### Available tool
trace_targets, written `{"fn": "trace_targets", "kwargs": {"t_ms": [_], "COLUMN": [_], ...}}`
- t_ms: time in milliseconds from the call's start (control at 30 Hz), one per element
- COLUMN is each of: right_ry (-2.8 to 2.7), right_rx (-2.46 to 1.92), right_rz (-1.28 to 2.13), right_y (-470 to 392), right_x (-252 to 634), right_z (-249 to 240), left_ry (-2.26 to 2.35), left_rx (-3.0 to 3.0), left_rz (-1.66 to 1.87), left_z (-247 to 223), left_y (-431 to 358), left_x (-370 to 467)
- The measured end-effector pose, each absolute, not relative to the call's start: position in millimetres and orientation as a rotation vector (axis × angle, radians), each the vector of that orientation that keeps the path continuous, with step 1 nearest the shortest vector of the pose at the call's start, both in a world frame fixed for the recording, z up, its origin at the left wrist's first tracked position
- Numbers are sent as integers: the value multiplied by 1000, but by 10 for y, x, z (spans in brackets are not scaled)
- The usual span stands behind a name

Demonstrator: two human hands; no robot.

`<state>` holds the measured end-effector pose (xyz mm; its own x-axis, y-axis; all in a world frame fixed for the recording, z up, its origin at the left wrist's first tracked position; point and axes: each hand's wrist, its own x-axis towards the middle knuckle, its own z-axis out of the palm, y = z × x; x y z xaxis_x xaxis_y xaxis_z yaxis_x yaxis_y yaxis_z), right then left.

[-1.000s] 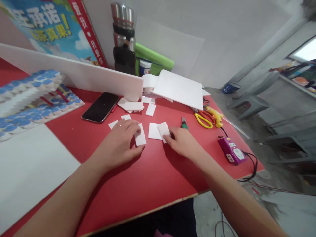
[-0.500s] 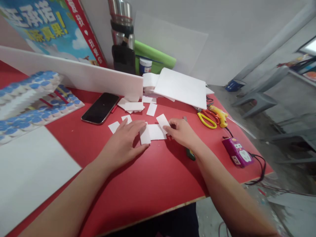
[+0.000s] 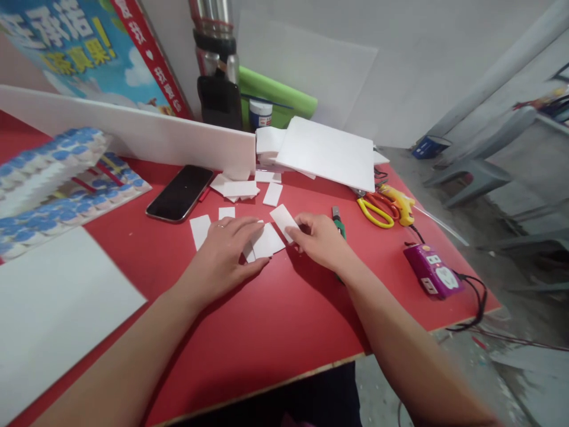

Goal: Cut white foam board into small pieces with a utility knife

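My right hand [image 3: 316, 236] pinches a small white rectangular board piece [image 3: 281, 218] between thumb and fingers, tilted above the red tabletop. My left hand [image 3: 226, 249] rests to its left, thumb and fingers closed about the edges of some overlapping white board pieces [image 3: 265, 240]. Two more white pieces lie by the left knuckles: one loose piece [image 3: 201, 230] partly under the hand and a smaller one [image 3: 226, 212] just behind. A green utility knife [image 3: 338, 222] lies beside my right hand, partly covered by the wrist.
Behind the hands are a pile of white pieces [image 3: 235, 188], a phone [image 3: 180, 194] and stacked white sheets [image 3: 326, 154]. Yellow-handled scissors [image 3: 374, 213], a yellow glue gun [image 3: 398, 203] and a purple power box [image 3: 433, 271] sit right. A blue-and-white layered model [image 3: 53, 178] stands left.
The right hand's piece has moved slightly left. Under my left hand the flat piece has slid leftward and now overlaps the other. A loose piece by the left knuckles has shifted and turned.
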<state>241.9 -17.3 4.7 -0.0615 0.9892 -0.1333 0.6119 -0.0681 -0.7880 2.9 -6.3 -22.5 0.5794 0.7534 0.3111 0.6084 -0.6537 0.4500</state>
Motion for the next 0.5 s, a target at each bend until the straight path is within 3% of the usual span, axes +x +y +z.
{"fn": "trace_targets", "kwargs": {"t_ms": [167,367,433,500], "right_ry": [-1592,-1832,-1814,-1806], "right_rx": [-1800,-1755,-1611,-1465], "right_rz": [972,208,284,735], "right_y": [-159,-220,-397,-698], "right_x": [2539,2458,2391,2347], "right_z": [-13,191,393,601], "left_ry": [1093,1112,1114,1126], "left_rx": [2481,2456,2453,2441], "left_rz": [715,720,755,813], "left_z": [-183,-173,-176,-175], "left_y": [-91,-87,-82,-80], "left_x": [30,24,22,23]}}
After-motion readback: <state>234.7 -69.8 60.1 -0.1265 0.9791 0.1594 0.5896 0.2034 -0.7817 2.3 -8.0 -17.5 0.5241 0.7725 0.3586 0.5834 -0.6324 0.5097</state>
